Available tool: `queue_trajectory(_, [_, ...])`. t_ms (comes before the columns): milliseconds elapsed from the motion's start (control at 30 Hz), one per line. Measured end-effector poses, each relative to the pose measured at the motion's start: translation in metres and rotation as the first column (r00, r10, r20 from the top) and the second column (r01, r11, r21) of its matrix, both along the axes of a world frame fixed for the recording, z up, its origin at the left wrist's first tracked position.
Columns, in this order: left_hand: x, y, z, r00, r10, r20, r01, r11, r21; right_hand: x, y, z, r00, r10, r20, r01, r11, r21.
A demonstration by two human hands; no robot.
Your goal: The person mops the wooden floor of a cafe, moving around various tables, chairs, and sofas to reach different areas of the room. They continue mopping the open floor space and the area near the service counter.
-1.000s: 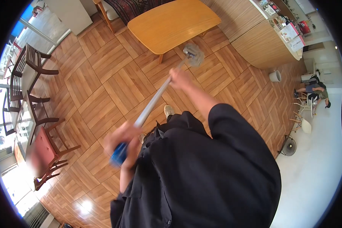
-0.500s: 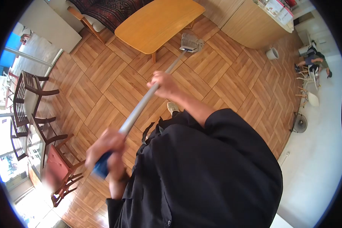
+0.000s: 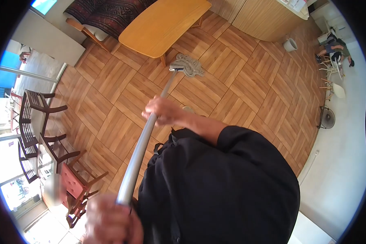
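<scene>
A mop's grey handle (image 3: 137, 162) runs diagonally from the bottom left up to its head. My left hand (image 3: 112, 221) is wrapped round the near end of the handle at the bottom edge, slightly blurred. Farther up, my right hand (image 3: 162, 110) grips the middle of the shaft, its arm coming from the black sleeve. The mop head (image 3: 187, 66), with pale stringy strands spread out, lies on the wood-patterned floor (image 3: 207, 91) beside the near leg of the yellow table.
The yellow table (image 3: 162, 26) stands at the top, near a patterned sofa (image 3: 110, 18). Dark chairs (image 3: 42, 107) and a red-cushioned chair (image 3: 73, 181) are at the left. At the right are a bucket (image 3: 290, 45), a fan (image 3: 326, 117) and a person (image 3: 338, 48) by white chairs.
The mop head has moved left and closer to me, and its strands now trail to the right. Both hands have shifted down in view with the handle, which stands steeper.
</scene>
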State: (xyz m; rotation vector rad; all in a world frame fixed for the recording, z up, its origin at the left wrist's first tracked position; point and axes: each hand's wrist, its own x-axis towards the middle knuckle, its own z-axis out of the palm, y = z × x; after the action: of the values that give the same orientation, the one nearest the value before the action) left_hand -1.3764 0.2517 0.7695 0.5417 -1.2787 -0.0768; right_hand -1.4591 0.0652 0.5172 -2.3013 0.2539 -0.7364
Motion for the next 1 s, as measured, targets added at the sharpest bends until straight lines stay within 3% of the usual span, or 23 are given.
queue_trajectory(67, [-0.003,-0.031,-0.043,0.999,0.009,0.042,-0.006,0.998,-0.059,-0.008,-0.042,-0.013,0.996,-0.039,-0.075,0.04,0.999,0.015])
queue_trajectory(100, [-0.006,-0.049,-0.059,0.997,-0.007,0.083,0.01,0.999,-0.04,-0.012,-0.062,-0.02,0.978,-0.154,-0.138,0.15,0.988,-0.041])
queue_trajectory(167, [-0.007,-0.065,-0.081,0.967,-0.154,0.204,0.078,0.938,0.338,-0.025,-0.098,-0.039,0.899,-0.35,-0.264,0.331,0.937,-0.113])
queue_trajectory(233, [-0.039,-0.098,-0.125,0.991,-0.116,0.071,0.096,0.967,0.238,-0.039,-0.126,-0.07,0.777,-0.508,-0.371,0.489,0.859,-0.153])
queue_trajectory(300, [-0.046,-0.113,-0.166,0.97,-0.167,0.178,0.101,0.939,0.33,-0.05,-0.137,-0.097,0.62,-0.643,-0.449,0.627,0.75,-0.208])
queue_trajectory(333, [-0.048,-0.111,-0.168,0.967,-0.167,0.194,0.091,0.932,0.35,-0.054,-0.135,-0.095,0.617,-0.609,-0.499,0.618,0.767,-0.172])
queue_trajectory(400, [-0.049,-0.109,-0.169,0.958,-0.173,0.228,0.075,0.92,0.385,-0.059,-0.134,-0.09,0.603,-0.539,-0.588,0.607,0.788,-0.1])
queue_trajectory(500, [-0.023,-0.086,-0.127,0.978,-0.177,0.109,0.115,0.899,0.423,-0.046,-0.108,-0.068,0.735,-0.51,-0.447,0.516,0.848,-0.119])
queue_trajectory(600, [0.016,-0.046,-0.069,0.984,-0.149,0.102,0.088,0.89,0.447,-0.021,-0.074,-0.057,0.872,-0.416,-0.26,0.396,0.909,-0.127])
queue_trajectory(667, [0.035,-0.014,-0.029,0.986,-0.061,0.156,-0.009,0.909,0.417,-0.008,-0.038,-0.026,0.931,-0.321,-0.175,0.318,0.947,-0.043])
queue_trajectory(700, [0.05,0.001,-0.026,0.989,-0.052,0.142,0.004,0.947,0.321,-0.003,-0.02,-0.012,0.954,-0.272,-0.129,0.273,0.962,-0.007])
queue_trajectory(767, [0.061,0.036,-0.008,0.987,0.026,0.16,-0.067,0.962,0.263,0.004,0.021,0.007,0.952,-0.254,-0.172,0.257,0.966,-0.007])
queue_trajectory(867, [0.07,0.071,-0.011,0.988,-0.136,0.079,0.115,0.968,0.223,0.018,0.067,0.004,0.938,-0.294,-0.185,0.301,0.954,0.012])
queue_trajectory(1000, [0.082,0.09,-0.042,0.995,0.096,-0.013,-0.094,0.989,0.117,0.043,0.082,-0.014,0.924,-0.329,-0.194,0.32,0.944,-0.079])
